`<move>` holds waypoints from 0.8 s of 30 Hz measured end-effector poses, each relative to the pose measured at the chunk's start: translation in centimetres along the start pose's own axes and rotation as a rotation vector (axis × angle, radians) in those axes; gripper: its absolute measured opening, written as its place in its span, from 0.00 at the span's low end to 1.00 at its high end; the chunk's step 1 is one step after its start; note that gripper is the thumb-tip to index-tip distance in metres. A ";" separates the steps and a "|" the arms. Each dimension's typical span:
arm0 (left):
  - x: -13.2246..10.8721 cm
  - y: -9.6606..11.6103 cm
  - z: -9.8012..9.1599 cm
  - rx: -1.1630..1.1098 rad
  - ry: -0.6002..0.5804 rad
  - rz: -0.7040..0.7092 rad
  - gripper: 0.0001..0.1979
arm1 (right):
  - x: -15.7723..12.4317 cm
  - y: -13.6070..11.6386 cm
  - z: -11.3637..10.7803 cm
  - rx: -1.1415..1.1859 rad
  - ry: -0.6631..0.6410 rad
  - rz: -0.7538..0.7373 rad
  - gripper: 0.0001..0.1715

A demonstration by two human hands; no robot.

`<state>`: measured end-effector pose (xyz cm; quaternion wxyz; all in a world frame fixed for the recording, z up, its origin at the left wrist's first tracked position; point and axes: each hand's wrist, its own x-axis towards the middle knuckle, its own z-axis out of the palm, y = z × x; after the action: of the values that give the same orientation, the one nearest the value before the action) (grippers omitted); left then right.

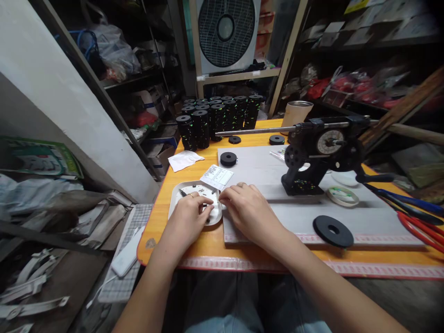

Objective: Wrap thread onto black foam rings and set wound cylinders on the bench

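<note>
Both of my hands rest at the near left of an orange table (pixel 263 256). My left hand (pixel 189 217) lies over a small white tray (pixel 176 192) holding small dark parts, its fingers curled in a pinch. My right hand (pixel 244 208) sits beside it on the edge of a grey board (pixel 367 217), fingers bent toward the tray and meeting the left fingertips. What they pinch is too small to make out. A printed white card (pixel 217 176) leans on the tray's far rim.
A black hand-cranked winding machine (pixel 317 155) stands on the board. Black discs (pixel 333 230) (pixel 228 158) lie nearby, and stacks of black spools (pixel 217 118) at the back. A tape roll (pixel 342 195), red and blue tools (pixel 416 212), a cup (pixel 296 113) and a fan (pixel 227 32) are also present.
</note>
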<state>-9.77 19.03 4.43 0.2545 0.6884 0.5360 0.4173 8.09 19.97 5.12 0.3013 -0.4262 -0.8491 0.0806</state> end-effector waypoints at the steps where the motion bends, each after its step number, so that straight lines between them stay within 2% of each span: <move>1: 0.0 -0.3 -0.2 0.008 0.014 -0.007 0.06 | 0.1 0.1 0.0 0.014 0.010 0.015 0.09; 5: -0.3 -0.5 -1.0 0.017 0.052 -0.039 0.17 | -0.1 0.6 -0.5 0.119 0.054 0.080 0.07; 8: -0.7 0.6 -1.0 0.003 0.035 -0.059 0.25 | -0.4 0.4 -1.3 0.216 0.090 0.122 0.07; 11: -1.4 2.1 -0.4 -0.131 -0.002 -0.161 0.29 | -1.0 -0.3 -2.4 0.293 0.133 0.159 0.07; 15: -2.7 3.7 1.5 -0.511 0.029 -0.278 0.25 | -2.6 -1.1 -3.8 0.468 0.207 0.246 0.08; 19: -4.2 5.1 4.3 -0.909 0.097 -0.258 0.14 | -5.0 -1.7 -4.3 0.564 0.242 0.341 0.07; 21: -5.0 5.9 5.5 -1.044 0.163 -0.251 0.10 | -6.1 -2.0 -4.4 0.581 0.248 0.363 0.07; 24: -5.8 6.9 6.6 -1.187 0.246 -0.307 0.11 | -7.6 -2.3 -4.3 0.625 0.245 0.346 0.07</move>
<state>-1.03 12.09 4.77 0.5869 0.2916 0.3311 0.6789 12.48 12.17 6.14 0.4979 -0.4572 -0.6570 0.3338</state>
